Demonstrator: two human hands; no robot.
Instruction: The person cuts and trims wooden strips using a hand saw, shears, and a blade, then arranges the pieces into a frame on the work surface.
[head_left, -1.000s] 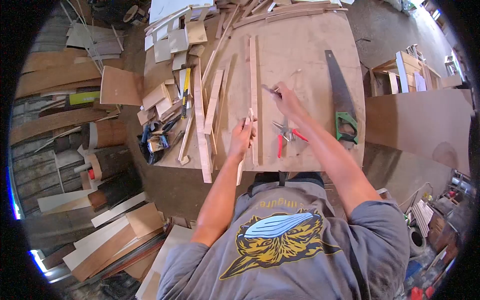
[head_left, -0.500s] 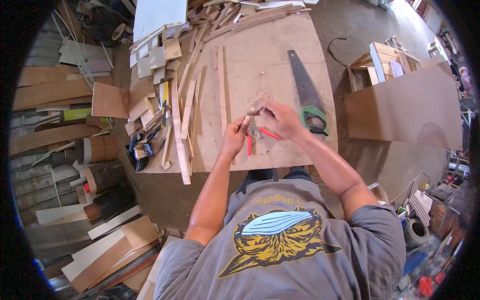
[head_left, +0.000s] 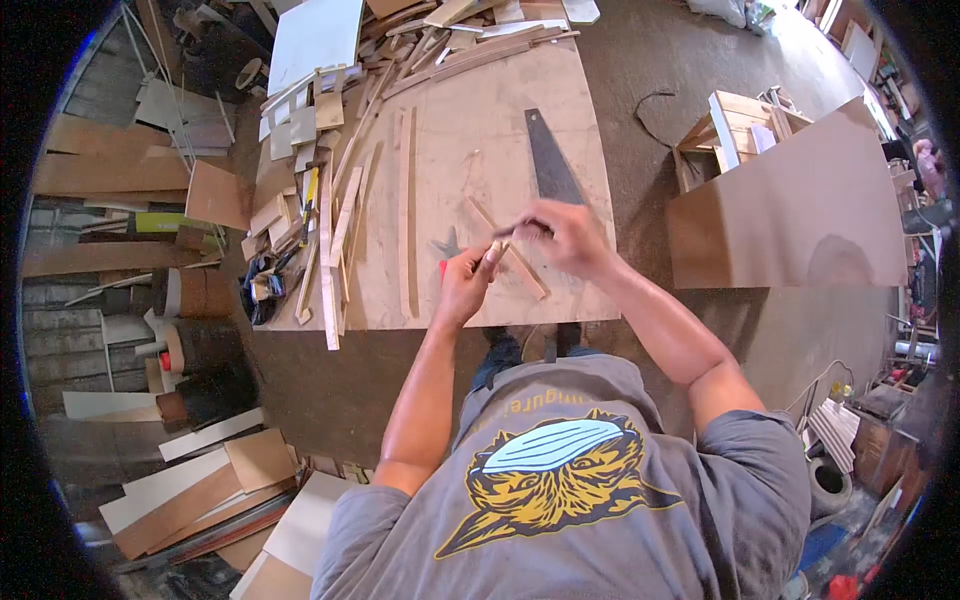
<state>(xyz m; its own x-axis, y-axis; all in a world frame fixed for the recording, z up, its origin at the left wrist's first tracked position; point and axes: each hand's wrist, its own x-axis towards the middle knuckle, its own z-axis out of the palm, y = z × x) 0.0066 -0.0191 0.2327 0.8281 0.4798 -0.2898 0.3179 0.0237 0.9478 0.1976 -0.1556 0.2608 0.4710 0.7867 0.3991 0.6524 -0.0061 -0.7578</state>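
My left hand (head_left: 468, 284) is closed, its thumb and fingers pinched on a thin wooden strip (head_left: 525, 272) that slants over the worktable (head_left: 565, 75). Close beside it, my right hand (head_left: 566, 238) is curled, with a small dark brown piece reaching from its fingers toward my left thumb; I cannot tell what that piece is. Partly behind my left hand lie pliers (head_left: 449, 243) with a grey head and a red handle. Above my right hand rests a handsaw (head_left: 552, 158), its handle hidden by that hand.
A long wooden batten (head_left: 407, 215) lies left of my hands. Several narrow strips (head_left: 328, 250) and wood offcuts (head_left: 290, 215) crowd the table's left side. A yellow tape measure (head_left: 311, 186) sits among them. To the right, a brown board (head_left: 785, 215) leans by a wooden frame (head_left: 748, 125).
The view has shifted, so the table appears further left. The wooden strip now shows lengthwise across my hands. My hands stay close together, and the saw handle is now covered.
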